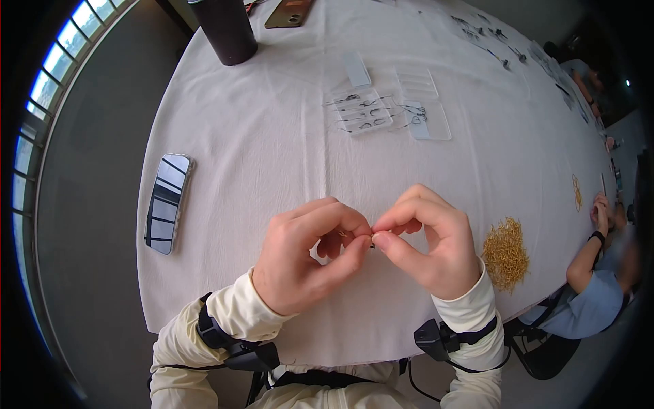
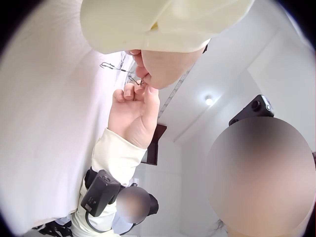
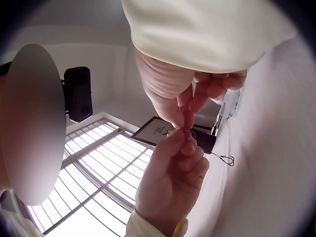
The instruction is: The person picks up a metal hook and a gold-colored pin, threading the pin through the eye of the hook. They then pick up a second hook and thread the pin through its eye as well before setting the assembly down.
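Over the near part of the white cloth, my left hand [image 1: 300, 252] and right hand [image 1: 439, 249] meet fingertip to fingertip. Thumb and forefinger of each pinch a tiny piece, mostly hidden by the fingers. A thin dark looped wire [image 3: 220, 157] sticks out from the left fingers in the right wrist view. The same looped wire [image 2: 114, 68] shows beside the fingers in the left wrist view. The other left fingers curl behind the thumb. To the right of my right hand lies a heap of small gold pieces [image 1: 506, 255].
Ahead lie a clear compartment box [image 1: 361, 112] with several dark looped wires and an open clear case [image 1: 439, 123]. A phone [image 1: 168, 204] lies at left, a black tumbler [image 1: 228, 34] and brown phone [image 1: 289, 13] farther back. Another person's arm [image 1: 586, 266] rests at the right edge.
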